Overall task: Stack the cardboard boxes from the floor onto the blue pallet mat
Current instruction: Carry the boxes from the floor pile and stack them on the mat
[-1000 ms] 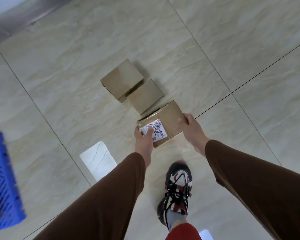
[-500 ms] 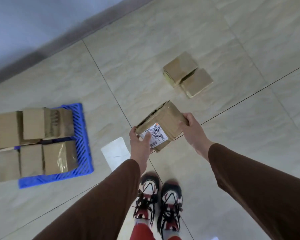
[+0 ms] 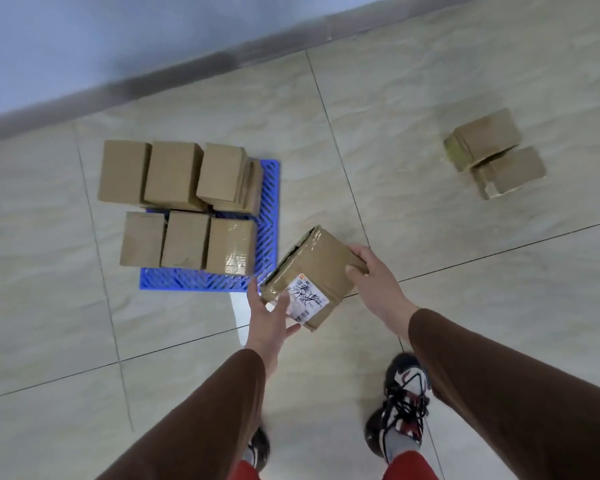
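I hold a taped cardboard box with a white shipping label (image 3: 313, 271) in the air between both hands. My left hand (image 3: 269, 315) grips its near left corner, and my right hand (image 3: 371, 275) grips its far right end. The box hangs just right of the blue pallet mat (image 3: 267, 216)'s near right corner. Several cardboard boxes (image 3: 184, 202) stand on the mat in two rows, the back row stacked higher. Two more cardboard boxes (image 3: 494, 154) lie side by side on the floor at the far right.
The floor is pale tile with dark grout lines. A grey skirting and blue-grey wall (image 3: 118, 46) run along the back. A white patch (image 3: 239, 313) shows on the floor under my left hand. My two shoes (image 3: 400, 403) stand at the bottom.
I have lifted the labelled box off the floor and turned left with it. The pallet mat and its stack are now in full view, and the two floor boxes have shifted to the right.
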`<state>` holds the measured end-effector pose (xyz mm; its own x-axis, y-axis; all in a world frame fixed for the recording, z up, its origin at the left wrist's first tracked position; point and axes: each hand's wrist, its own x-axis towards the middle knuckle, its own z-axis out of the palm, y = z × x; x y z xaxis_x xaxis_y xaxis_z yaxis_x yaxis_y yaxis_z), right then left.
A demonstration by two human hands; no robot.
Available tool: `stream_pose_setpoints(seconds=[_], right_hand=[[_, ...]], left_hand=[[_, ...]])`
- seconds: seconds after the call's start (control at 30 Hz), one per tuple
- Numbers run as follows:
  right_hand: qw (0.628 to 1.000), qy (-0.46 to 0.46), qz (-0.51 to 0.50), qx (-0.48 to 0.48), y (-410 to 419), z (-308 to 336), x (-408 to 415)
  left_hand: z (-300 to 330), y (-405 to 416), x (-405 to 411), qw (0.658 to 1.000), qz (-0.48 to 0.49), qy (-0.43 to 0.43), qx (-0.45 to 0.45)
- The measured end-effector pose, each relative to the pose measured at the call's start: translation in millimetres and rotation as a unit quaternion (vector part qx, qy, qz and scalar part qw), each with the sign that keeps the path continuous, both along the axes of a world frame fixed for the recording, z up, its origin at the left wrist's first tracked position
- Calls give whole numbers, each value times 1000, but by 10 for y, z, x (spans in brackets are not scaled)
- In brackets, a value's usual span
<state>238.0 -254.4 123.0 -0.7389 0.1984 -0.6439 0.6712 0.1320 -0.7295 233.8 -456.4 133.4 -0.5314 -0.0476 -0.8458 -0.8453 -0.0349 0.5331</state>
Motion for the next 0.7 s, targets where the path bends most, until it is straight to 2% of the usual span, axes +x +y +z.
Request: stream_pose_setpoints(seconds=[0.17,0.37,0.7], right_hand=[[1000,9,6,9,-1145,63,-202],[998,23,-52,-10,-2304,160,-693],[988,-72,-43,-132,-3448,-241,-1439]], left_hand=[[62,-1093,-48,1000,12,0,-9],[141,-2176,-370,998,44,13,-31],[-153,-3016,-947,989,123,38,-73]])
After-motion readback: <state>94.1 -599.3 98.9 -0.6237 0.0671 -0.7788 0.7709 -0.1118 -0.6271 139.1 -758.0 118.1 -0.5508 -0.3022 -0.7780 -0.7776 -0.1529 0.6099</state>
